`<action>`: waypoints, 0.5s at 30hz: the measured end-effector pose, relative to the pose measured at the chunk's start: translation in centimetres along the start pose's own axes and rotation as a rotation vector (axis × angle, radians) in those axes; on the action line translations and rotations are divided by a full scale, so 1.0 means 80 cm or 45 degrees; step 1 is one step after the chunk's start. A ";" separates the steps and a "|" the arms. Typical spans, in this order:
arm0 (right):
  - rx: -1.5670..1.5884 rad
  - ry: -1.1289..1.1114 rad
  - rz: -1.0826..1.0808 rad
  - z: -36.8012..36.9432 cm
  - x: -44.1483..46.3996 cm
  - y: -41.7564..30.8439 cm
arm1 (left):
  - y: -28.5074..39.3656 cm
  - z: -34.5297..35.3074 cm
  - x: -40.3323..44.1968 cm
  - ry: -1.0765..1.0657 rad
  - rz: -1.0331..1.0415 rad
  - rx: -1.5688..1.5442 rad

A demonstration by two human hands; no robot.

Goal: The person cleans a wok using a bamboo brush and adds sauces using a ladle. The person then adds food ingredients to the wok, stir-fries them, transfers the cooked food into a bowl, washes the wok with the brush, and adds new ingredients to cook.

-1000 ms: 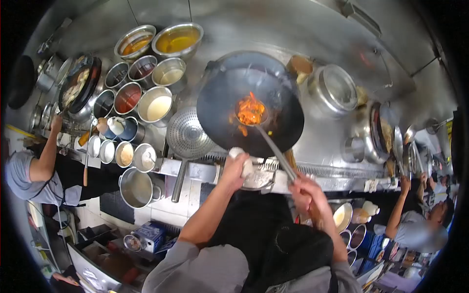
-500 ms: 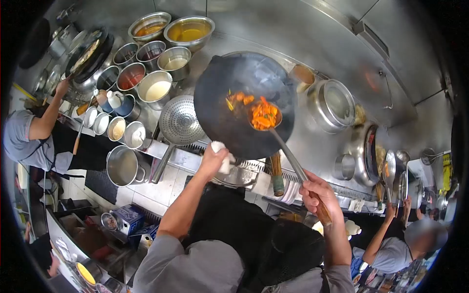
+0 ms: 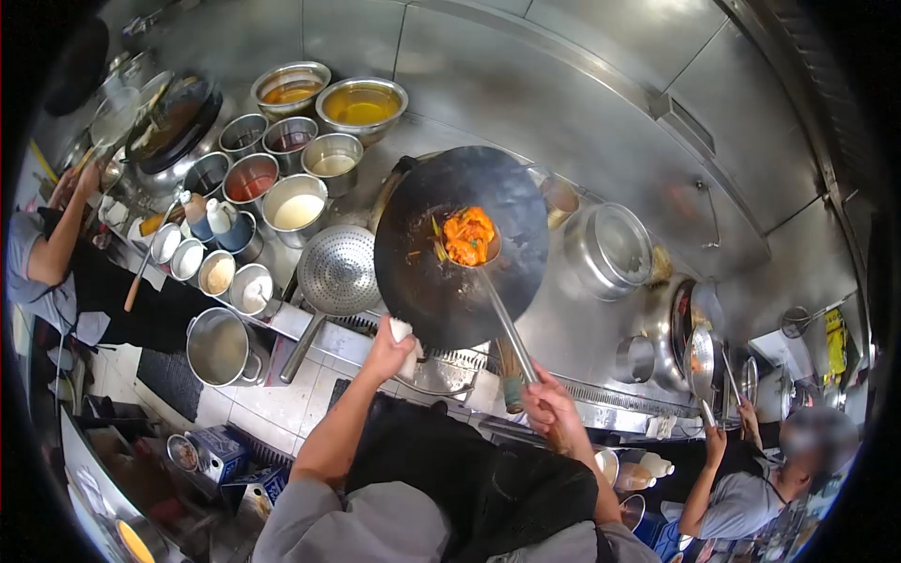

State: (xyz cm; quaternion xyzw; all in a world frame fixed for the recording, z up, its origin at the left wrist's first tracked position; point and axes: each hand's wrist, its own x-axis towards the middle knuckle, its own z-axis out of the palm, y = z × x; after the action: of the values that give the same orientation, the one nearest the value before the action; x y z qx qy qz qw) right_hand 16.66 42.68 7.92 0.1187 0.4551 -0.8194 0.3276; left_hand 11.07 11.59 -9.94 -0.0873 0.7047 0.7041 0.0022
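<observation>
A: Left hand point(image 3: 389, 354)?
B: Closed round a white cloth point(image 3: 404, 345), at the near-left rim of the wok point(image 3: 418, 300). Can't tell whether the fingers also pinch metal under it.
A: Right hand point(image 3: 552, 410)?
B: Wrapped round the handle of the ladle point(image 3: 504, 317), narrow grip. Ladle's bowl is inside the wok, loaded.
A: Loaded with what?
B: Orange, saucy food pieces point(image 3: 469, 235). A few scraps lie on the wok wall, left of the bowl.
A: Wok level?
B: Tilted, open side to the camera. It's at the middle of the steel counter point(image 3: 563, 324).
A: Left of it?
B: Perforated strainer point(image 3: 338, 267), handle out past the counter's near edge. Sauce containers point(image 3: 296, 208) beyond it, two wide bowls point(image 3: 361, 103) toward the back edge.
A: Right?
B: Round metal pot point(image 3: 615, 253), near the wok. Bristled brush point(image 3: 510, 392) at the near edge, just left of the right hand.
A: Others?
B: One co-worker point(image 3: 47, 253) far left, another point(image 3: 741, 502) far right, both apart from these hands.
</observation>
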 end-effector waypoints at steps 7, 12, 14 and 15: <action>0.129 0.067 -0.144 0.002 -0.006 0.048 | 0.046 0.029 -0.007 -0.231 -0.815 -0.897; -0.008 0.140 -0.155 0.017 -0.029 0.036 | 0.057 0.042 -0.009 -0.298 -0.739 -0.991; -0.088 0.214 -0.080 0.034 -0.049 0.025 | 0.056 0.031 -0.003 -0.346 -0.746 -0.994; -0.086 0.213 -0.075 0.038 -0.057 0.022 | 0.045 0.025 0.014 -0.314 -0.740 -0.936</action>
State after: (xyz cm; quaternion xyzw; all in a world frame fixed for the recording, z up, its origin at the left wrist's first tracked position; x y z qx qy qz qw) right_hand 21.57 41.48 10.64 0.1623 0.5116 -0.8001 0.2679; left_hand 9.24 13.45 -6.57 -0.1915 0.3501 0.8818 0.2513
